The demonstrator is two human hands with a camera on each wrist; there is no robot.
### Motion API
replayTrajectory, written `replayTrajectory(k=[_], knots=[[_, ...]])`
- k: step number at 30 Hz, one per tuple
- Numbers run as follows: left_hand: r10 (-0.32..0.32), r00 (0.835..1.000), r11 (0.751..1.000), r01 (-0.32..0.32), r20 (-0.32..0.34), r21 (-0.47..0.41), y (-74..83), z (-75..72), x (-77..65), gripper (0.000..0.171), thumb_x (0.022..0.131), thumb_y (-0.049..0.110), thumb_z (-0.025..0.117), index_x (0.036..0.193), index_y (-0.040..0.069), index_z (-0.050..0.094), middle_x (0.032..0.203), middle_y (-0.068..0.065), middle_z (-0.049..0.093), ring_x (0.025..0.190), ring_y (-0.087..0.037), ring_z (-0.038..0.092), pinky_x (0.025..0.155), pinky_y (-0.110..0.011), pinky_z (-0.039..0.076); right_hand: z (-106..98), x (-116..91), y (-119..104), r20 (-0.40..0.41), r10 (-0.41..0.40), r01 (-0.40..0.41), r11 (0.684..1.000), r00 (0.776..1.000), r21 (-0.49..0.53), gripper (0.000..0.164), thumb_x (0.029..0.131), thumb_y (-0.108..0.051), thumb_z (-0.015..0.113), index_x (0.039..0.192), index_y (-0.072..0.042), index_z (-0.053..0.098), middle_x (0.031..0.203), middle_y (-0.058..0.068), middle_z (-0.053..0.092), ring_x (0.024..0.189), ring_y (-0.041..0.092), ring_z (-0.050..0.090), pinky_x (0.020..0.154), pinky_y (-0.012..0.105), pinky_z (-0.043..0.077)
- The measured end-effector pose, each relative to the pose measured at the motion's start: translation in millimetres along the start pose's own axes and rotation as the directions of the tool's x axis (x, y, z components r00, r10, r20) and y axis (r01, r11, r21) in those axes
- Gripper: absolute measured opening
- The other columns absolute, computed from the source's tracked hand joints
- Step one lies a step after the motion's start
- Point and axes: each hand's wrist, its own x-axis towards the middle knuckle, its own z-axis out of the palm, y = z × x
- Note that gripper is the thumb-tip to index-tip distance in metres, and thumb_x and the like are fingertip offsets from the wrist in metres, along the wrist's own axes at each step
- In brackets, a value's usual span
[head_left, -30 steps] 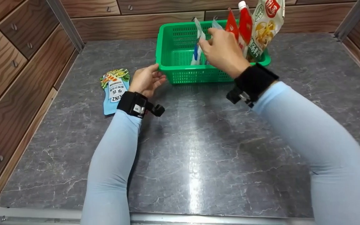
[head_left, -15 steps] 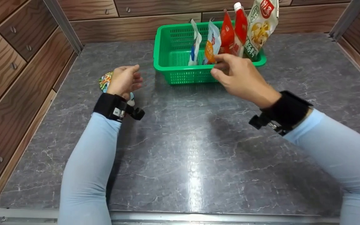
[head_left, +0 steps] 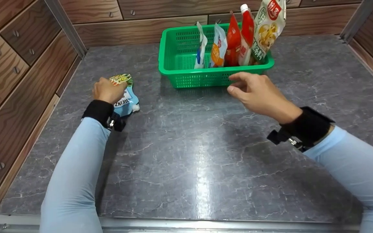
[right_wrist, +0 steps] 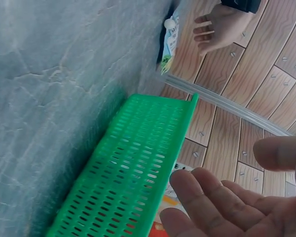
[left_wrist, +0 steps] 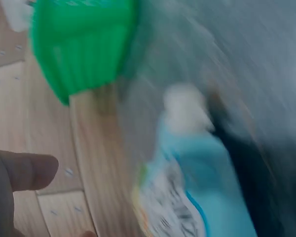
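Note:
A light-blue Heinz spouted pouch (head_left: 125, 103) with a white cap lies on the grey tabletop at the left. Over its upper left side is my left hand (head_left: 108, 91), hiding part of it in the head view. In the right wrist view the left hand (right_wrist: 224, 28) has its fingers extended, apart from the pouch (right_wrist: 169, 42). A blurred white cap (left_wrist: 186, 109) shows in the left wrist view. My right hand (head_left: 257, 94), fingers loosely bent with nothing in them, hovers in front of the green basket (head_left: 202, 77).
Upright in the basket stand a white-and-blue packet (head_left: 201, 48), an orange-and-white packet (head_left: 219, 48), a red packet (head_left: 233, 38), a red pouch with a white cap (head_left: 247, 30) and a tall cream-coloured bag (head_left: 268, 30). Wood-patterned panels (head_left: 154, 29) border the tabletop at the back and sides.
My left hand has left the basket's left rim and moved left over the Heinz pouch. My right hand has drawn back from the packets to the basket's front.

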Motion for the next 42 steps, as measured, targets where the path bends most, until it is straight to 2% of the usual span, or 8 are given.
replayTrajectory(k=[3, 8, 12, 17, 24, 31, 38, 42], knots=[[-0.03, 0.999, 0.998, 0.029, 0.017, 0.054, -11.7, 2.0, 4.3, 0.086, 0.084, 0.056, 0.047, 0.136, -0.009, 0.024, 0.132, -0.03, 0.034, 0.12, -0.043, 0.033, 0.101, -0.05, 0.03, 2, -1, 6, -0.002, 0.015, -0.015, 1.0, 1.0, -0.007, 0.051, 0.09, -0.05, 0.046, 0.13, -0.019, 0.046, 0.112, 0.001, 0.061, 0.094, 0.014, 0.057, 0.08, 0.035, 0.047], [-0.069, 0.996, 0.991, 0.062, 0.058, 0.119, -24.6, 6.1, 7.8, 0.088, 0.083, 0.059, 0.047, 0.134, -0.011, 0.03, 0.13, -0.03, 0.036, 0.119, -0.041, 0.035, 0.101, -0.05, 0.03, 4, -2, 14, 0.008, 0.032, -0.032, 0.999, 0.999, -0.009, 0.05, 0.09, -0.049, 0.047, 0.13, -0.018, 0.046, 0.111, 0.002, 0.061, 0.093, 0.015, 0.058, 0.079, 0.036, 0.047], [-0.089, 0.987, 0.975, 0.059, 0.131, 0.213, -26.9, 9.7, 10.2, 0.094, 0.081, 0.067, 0.042, 0.134, -0.01, 0.032, 0.132, -0.031, 0.036, 0.118, -0.04, 0.037, 0.099, -0.05, 0.034, 4, -2, 19, 0.024, 0.045, -0.044, 0.999, 0.999, -0.018, 0.052, 0.089, -0.051, 0.046, 0.131, -0.019, 0.045, 0.112, 0.001, 0.059, 0.094, 0.015, 0.057, 0.08, 0.035, 0.047], [-0.103, 0.978, 0.966, 0.055, 0.181, 0.252, -26.2, 15.2, 11.7, 0.098, 0.079, 0.071, 0.042, 0.135, -0.009, 0.032, 0.134, -0.032, 0.032, 0.12, -0.042, 0.035, 0.099, -0.052, 0.033, 6, -2, 23, 0.026, 0.043, -0.043, 0.999, 0.999, -0.024, 0.051, 0.09, -0.048, 0.047, 0.13, -0.017, 0.046, 0.111, 0.003, 0.06, 0.094, 0.016, 0.057, 0.08, 0.036, 0.047], [-0.099, 0.977, 0.973, 0.054, 0.191, 0.226, -27.2, 21.4, 11.3, 0.095, 0.079, 0.066, 0.047, 0.132, -0.011, 0.035, 0.133, -0.032, 0.034, 0.115, -0.04, 0.039, 0.097, -0.048, 0.036, 8, -1, 26, 0.021, 0.035, -0.035, 0.999, 0.999, -0.015, 0.05, 0.091, -0.046, 0.048, 0.129, -0.013, 0.048, 0.11, 0.005, 0.061, 0.093, 0.017, 0.058, 0.078, 0.037, 0.048], [-0.12, 0.978, 0.98, 0.088, 0.173, 0.18, -27.5, 22.7, 10.5, 0.093, 0.078, 0.066, 0.051, 0.131, -0.01, 0.037, 0.131, -0.028, 0.039, 0.109, -0.034, 0.043, 0.093, -0.044, 0.04, 7, -1, 29, 0.021, 0.024, -0.024, 1.0, 0.999, -0.019, 0.05, 0.091, -0.045, 0.048, 0.129, -0.012, 0.048, 0.109, 0.005, 0.061, 0.093, 0.017, 0.058, 0.079, 0.037, 0.047], [-0.154, 0.969, 0.987, 0.158, 0.195, -0.002, -32.9, 18.8, 16.5, 0.094, 0.079, 0.059, 0.057, 0.137, -0.008, 0.024, 0.134, -0.024, 0.036, 0.114, -0.031, 0.041, 0.098, -0.042, 0.038, 7, 1, 30, 0.014, 0.027, -0.027, 0.999, 1.0, -0.022, 0.049, 0.091, -0.045, 0.049, 0.128, -0.013, 0.049, 0.109, 0.005, 0.061, 0.092, 0.018, 0.058, 0.078, 0.037, 0.048], [-0.148, 0.963, 0.98, 0.174, 0.225, -0.097, -37.8, 17.4, 18.4, 0.095, 0.081, 0.053, 0.057, 0.141, -0.008, 0.014, 0.142, -0.024, 0.025, 0.126, -0.033, 0.031, 0.104, -0.041, 0.031, 8, 1, 31, 0.02, 0.027, -0.027, 1.0, 0.999, -0.016, 0.048, 0.091, -0.044, 0.049, 0.128, -0.013, 0.049, 0.109, 0.005, 0.061, 0.092, 0.017, 0.058, 0.078, 0.037, 0.048]])
